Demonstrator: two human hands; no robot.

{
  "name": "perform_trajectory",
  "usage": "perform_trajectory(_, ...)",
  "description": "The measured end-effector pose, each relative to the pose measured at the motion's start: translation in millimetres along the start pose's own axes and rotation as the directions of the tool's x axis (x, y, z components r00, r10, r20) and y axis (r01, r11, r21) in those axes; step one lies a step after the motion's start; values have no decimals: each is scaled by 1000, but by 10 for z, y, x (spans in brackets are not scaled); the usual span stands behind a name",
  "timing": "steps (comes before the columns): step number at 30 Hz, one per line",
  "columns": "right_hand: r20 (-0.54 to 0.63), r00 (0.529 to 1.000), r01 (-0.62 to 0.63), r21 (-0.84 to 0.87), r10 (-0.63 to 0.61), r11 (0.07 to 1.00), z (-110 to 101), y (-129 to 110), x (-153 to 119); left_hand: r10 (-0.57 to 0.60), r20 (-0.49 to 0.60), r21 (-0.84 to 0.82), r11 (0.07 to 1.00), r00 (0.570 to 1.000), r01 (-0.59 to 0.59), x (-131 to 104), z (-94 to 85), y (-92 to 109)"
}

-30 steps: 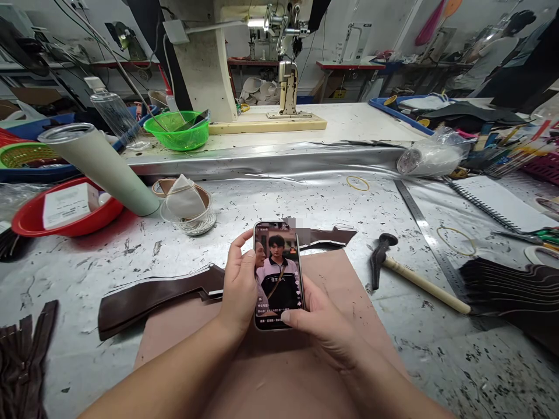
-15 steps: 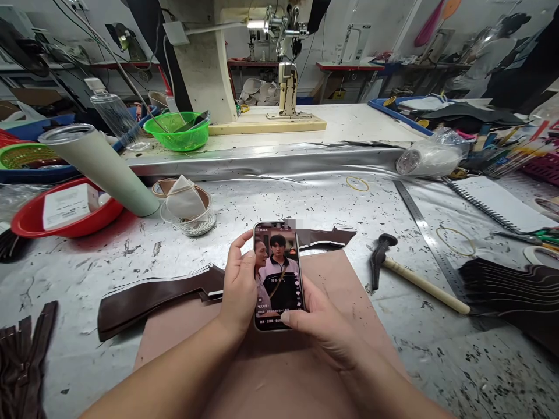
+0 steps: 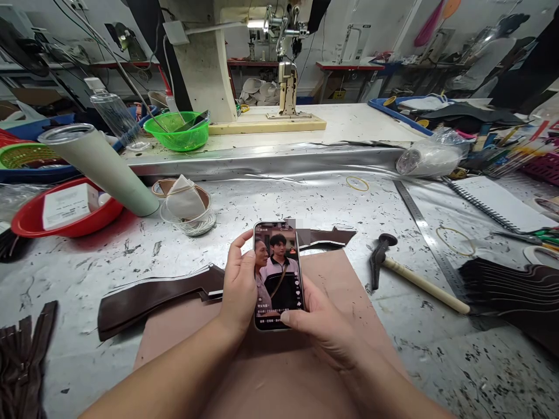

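A smartphone (image 3: 278, 279) is held upright between my two hands, a video with two people on its lit screen. My left hand (image 3: 240, 285) wraps the phone's left edge, thumb along the side. On the other side, my right hand (image 3: 325, 317) grips the lower right corner, its thumb at the bottom of the screen. Beneath them lies a pinkish-brown sheet (image 3: 349, 291). Dark brown leather pieces (image 3: 152, 299) rest partly on the sheet's far left edge, and another leather piece (image 3: 332, 237) lies behind the phone.
A hammer (image 3: 423, 285) and a steel ruler (image 3: 419, 218) lie to the right, near stacked dark leather strips (image 3: 510, 297). Brown zippers (image 3: 26, 361) sit at left. A tumbler (image 3: 100, 169), red basin (image 3: 87, 224) and green basin (image 3: 179, 137) stand before a sewing machine (image 3: 288, 87).
The picture on the phone screen has changed slightly, and its caption line is gone. My hands and the phone have stayed in place.
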State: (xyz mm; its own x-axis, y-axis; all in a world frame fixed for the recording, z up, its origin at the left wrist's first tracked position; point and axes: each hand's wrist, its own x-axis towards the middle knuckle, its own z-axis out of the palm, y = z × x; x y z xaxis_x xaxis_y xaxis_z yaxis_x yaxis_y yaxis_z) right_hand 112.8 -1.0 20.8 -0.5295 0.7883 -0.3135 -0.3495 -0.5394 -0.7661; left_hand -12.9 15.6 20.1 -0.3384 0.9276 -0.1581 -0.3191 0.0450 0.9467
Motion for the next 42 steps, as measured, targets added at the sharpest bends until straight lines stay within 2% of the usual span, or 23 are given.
perform_trajectory(42,1,1000,2,-45,-2,999,-22,15,15,8,15,25,1000,1000,-9,1,-18,-27)
